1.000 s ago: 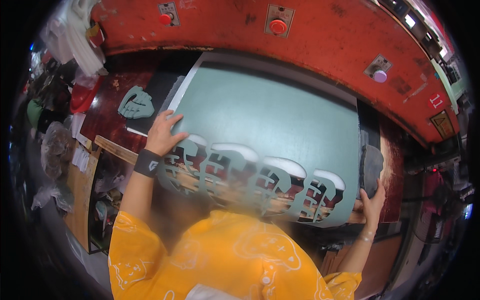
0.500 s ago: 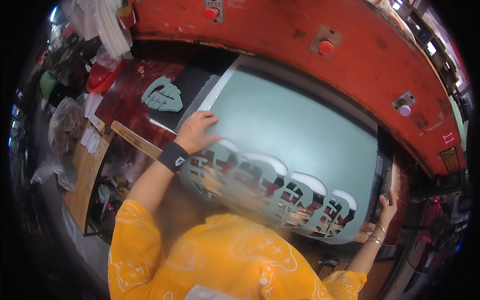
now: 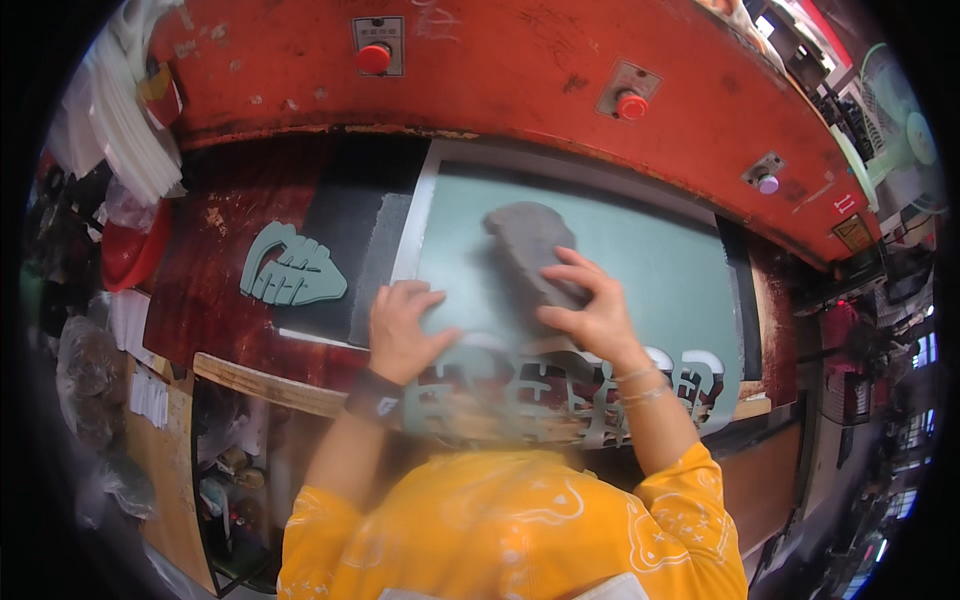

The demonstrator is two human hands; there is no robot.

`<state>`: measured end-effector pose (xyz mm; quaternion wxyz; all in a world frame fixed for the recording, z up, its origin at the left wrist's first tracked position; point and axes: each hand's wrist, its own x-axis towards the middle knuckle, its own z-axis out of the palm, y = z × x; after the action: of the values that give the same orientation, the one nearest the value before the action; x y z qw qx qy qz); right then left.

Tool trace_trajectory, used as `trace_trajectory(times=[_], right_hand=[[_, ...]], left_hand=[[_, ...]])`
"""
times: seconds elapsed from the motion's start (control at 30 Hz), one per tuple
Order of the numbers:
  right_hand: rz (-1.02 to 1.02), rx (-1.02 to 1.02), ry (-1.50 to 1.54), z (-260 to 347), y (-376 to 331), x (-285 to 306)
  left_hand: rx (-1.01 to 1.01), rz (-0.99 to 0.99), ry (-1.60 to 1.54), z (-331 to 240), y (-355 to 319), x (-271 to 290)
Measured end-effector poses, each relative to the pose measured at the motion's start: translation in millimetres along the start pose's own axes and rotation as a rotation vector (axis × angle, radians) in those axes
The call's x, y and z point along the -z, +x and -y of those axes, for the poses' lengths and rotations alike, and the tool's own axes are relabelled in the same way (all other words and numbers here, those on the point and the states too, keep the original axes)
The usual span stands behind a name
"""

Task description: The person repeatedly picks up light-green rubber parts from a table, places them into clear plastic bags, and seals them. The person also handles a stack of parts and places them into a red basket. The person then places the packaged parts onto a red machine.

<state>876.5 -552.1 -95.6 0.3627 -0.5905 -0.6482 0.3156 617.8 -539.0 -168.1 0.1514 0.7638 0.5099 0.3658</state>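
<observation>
A pale green sheet (image 3: 650, 235) lies under the red press, its near edge cut through with a row of slotted openings. My left hand (image 3: 405, 325) rests with its fingers spread at the sheet's left edge, beside the cut-outs. In my right hand (image 3: 595, 310) is a dark grey cutting die (image 3: 530, 235), long and rounded like a shoe part, blurred by motion. It is tilted over the left-middle of the sheet; whether it touches the sheet I cannot tell. Left of the sheet sits a small stack of slotted green cut pieces (image 3: 298, 275).
The red press beam (image 3: 500, 70) with its red push buttons (image 3: 631, 106) spans the far side. Below it is a dark red worktable (image 3: 240, 200) with a wooden front edge (image 3: 270, 385). At left are a red basin (image 3: 135, 250) and plastic bags (image 3: 90, 370); a green fan (image 3: 905, 140) stands far right.
My right hand has come from the sheet's right edge to its middle, and the grey cutting die is now in it. My left hand stays at the left edge. The view has shifted.
</observation>
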Motion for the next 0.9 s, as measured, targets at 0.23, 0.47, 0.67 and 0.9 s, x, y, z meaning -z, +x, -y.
trace_trajectory(times=[0.23,0.47,0.67,0.9], right_hand=[[-0.176,0.183,-0.459,12,47,-94],[-0.223,0.102,-0.516,9,44,-111],[-0.159,0.107,-0.568,14,48,-106],[-0.046,0.136,-0.432,-2,43,-62]], left_hand=[[0.050,0.005,-0.081,3,0,3],[0.074,0.020,-0.063,2,4,3],[0.099,0.046,-0.070,0,6,5],[0.084,0.049,-0.081,-9,7,11]])
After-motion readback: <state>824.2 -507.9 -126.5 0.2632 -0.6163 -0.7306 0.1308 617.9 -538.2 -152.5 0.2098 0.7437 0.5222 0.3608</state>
